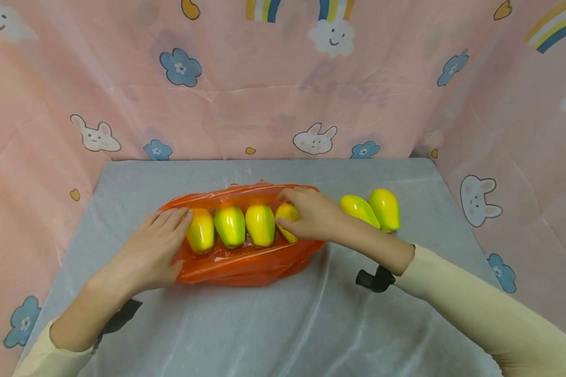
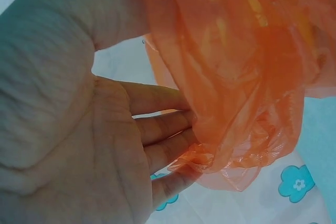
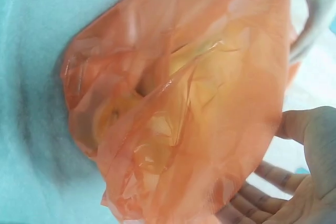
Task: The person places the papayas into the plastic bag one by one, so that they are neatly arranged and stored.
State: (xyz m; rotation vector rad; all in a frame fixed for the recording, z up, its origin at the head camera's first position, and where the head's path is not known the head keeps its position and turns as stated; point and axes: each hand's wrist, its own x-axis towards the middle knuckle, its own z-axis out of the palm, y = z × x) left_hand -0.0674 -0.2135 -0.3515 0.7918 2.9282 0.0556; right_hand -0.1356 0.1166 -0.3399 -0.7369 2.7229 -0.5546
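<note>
Several glossy yellow-green mangoes [image 1: 230, 226] lie in a row in the mouth of an orange plastic bag [image 1: 245, 269]. My left hand [image 1: 158, 248] is at the bag's left end, its fingers touching the rim beside the leftmost mango. In the left wrist view, the left fingers [image 2: 163, 127] stretch out nearly straight against the thin plastic, well apart from the thumb. Over the right end reaches my right hand [image 1: 311, 212], thumb and fingers spread around the rightmost mango [image 1: 287, 217], which it partly covers. The right wrist view shows right fingers [image 3: 265, 198] extended along the bag's edge.
Two more mangoes, one leaning left [image 1: 360, 209] and one more upright [image 1: 385, 209], lie on the grey-covered table [image 1: 245, 335] right of the bag. A pink patterned curtain [image 1: 245, 94] stands behind and along both sides of the table.
</note>
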